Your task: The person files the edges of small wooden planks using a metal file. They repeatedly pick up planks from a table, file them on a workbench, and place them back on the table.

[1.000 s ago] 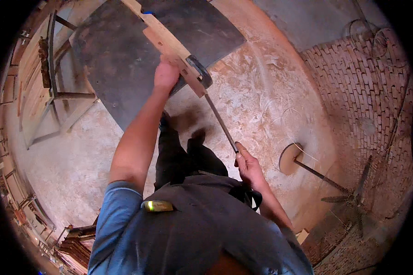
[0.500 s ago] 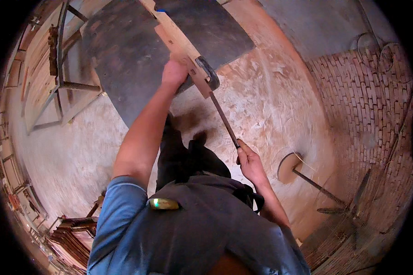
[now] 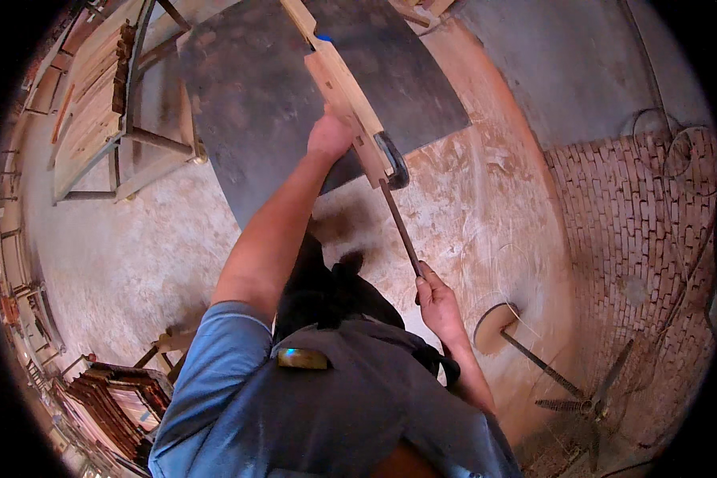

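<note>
My left hand (image 3: 330,137) is closed around a reddish-brown wooden piece (image 3: 366,159) with small slots cut in its face. That piece lies alongside a longer pale wooden board (image 3: 344,86), which reaches over the dark tabletop (image 3: 255,95). A black curved part (image 3: 401,162) wraps the near end of the pale board; its kind is unclear. Lower right, my right hand (image 3: 438,301) grips the near end of a long thin dark bar (image 3: 401,225) that looks like a file. The bar's far tip meets the near end of the reddish piece; the exact contact is too small to tell.
On the left, a wooden rack (image 3: 95,111) carries several pale boards. Stacked dark-edged panels (image 3: 107,406) stand at lower left. To the right are a fan (image 3: 585,406) with a round base (image 3: 495,327) and a brick surface (image 3: 613,231). Pale dust covers the floor (image 3: 151,231).
The whole view has shifted, so table, rack and hands all appear further right and mostly lower. Both hands keep their holds, and the bar's tip stays at the end of the reddish piece.
</note>
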A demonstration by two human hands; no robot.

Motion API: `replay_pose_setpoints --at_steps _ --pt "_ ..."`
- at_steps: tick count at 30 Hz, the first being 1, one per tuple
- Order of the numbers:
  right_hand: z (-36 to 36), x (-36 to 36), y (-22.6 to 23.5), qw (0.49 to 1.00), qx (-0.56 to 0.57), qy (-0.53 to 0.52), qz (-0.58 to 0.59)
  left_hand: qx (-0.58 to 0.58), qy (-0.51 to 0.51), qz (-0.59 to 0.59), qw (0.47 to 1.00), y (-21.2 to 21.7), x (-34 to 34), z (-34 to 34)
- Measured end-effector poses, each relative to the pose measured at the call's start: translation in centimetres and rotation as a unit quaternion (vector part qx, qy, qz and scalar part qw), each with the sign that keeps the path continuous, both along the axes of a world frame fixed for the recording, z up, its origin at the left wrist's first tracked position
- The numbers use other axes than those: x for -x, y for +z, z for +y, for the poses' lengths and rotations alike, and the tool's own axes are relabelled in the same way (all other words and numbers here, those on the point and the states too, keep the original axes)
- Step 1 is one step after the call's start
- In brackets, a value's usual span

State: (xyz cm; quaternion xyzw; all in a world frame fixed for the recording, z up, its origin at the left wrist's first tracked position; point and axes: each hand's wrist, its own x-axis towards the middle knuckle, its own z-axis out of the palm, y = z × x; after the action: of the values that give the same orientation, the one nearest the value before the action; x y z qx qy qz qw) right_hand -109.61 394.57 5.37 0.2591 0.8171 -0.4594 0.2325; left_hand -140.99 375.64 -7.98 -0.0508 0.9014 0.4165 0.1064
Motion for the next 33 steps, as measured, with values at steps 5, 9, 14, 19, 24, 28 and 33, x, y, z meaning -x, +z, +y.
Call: replay_pose_setpoints --at_steps 5,9,14,19,24,28,33 --pt "-0.5 1.8 -0.4 1.0 -0.019 0.015 0.005 0.039 -0.034 0.02 0.998 1.2 1.5 -0.7" --pt "-0.6 2.4 -1.3 0.998 -0.031 0.038 0.042 0.031 -0.019 -0.001 0.999 1.4 2.5 -1.2" --pt "-1.2 3.9 -1.2 0.997 -0.043 0.048 0.044 0.018 -0.023 0.0 1.0 1.3 4.0 -1.8" --pt "-1.7 5.0 -1.6 0.996 -0.047 0.054 0.049 0.0 -0.005 -0.042 0.999 1.9 5.3 -2.2" --pt "-2.5 6.3 -1.2 0.996 -0.047 0.051 0.063 0.037 -0.038 -0.017 0.998 3.6 5.9 -2.5" --pt "-3.0 7.7 -1.1 0.996 -0.046 0.055 0.06 0.033 -0.04 -0.043 0.998 5.4 6.7 -3.2" --pt "-4.1 9.6 -0.4 0.999 -0.024 0.03 0.024 0.006 -0.033 -0.087 0.996 5.3 8.5 -4.0"
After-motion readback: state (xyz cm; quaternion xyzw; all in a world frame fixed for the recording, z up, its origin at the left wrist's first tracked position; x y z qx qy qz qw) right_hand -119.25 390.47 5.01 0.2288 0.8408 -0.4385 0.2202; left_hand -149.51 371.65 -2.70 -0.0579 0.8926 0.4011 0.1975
